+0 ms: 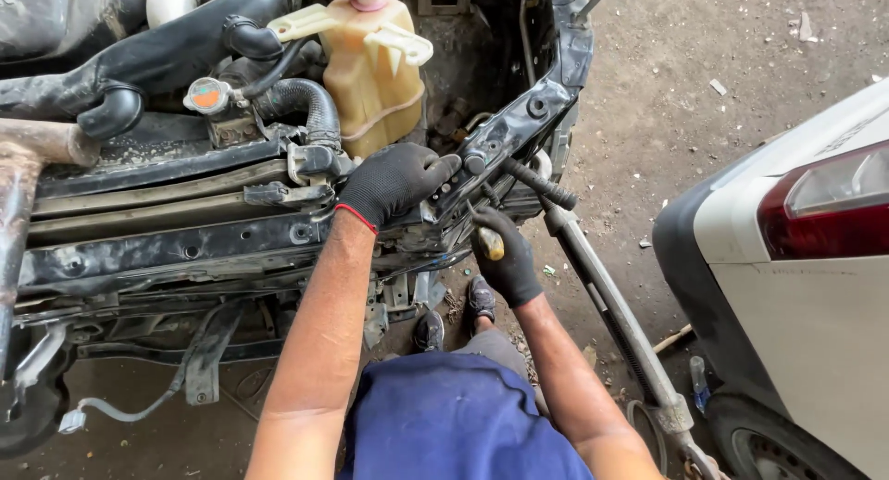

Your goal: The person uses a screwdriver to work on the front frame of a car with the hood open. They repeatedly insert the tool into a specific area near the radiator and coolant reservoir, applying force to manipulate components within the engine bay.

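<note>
Both my hands wear black gloves. My left hand [394, 181] grips the black front frame [167, 253] of an open engine bay, its thumb at a corner bracket [515, 121]. My right hand [505, 253], just below and to the right, is closed around a tool with a yellowish handle [490, 244] whose tip points up under the bracket. A black ribbed grip [542, 184] sticks out to the right between the two hands.
A yellowed coolant tank [370, 68], black hoses [167, 59] and a radiator cap [206, 95] sit behind the frame. A long grey rod [611, 304] slants down to the right. The white rear of a car with a red tail lamp [824, 207] stands at right on dirt ground.
</note>
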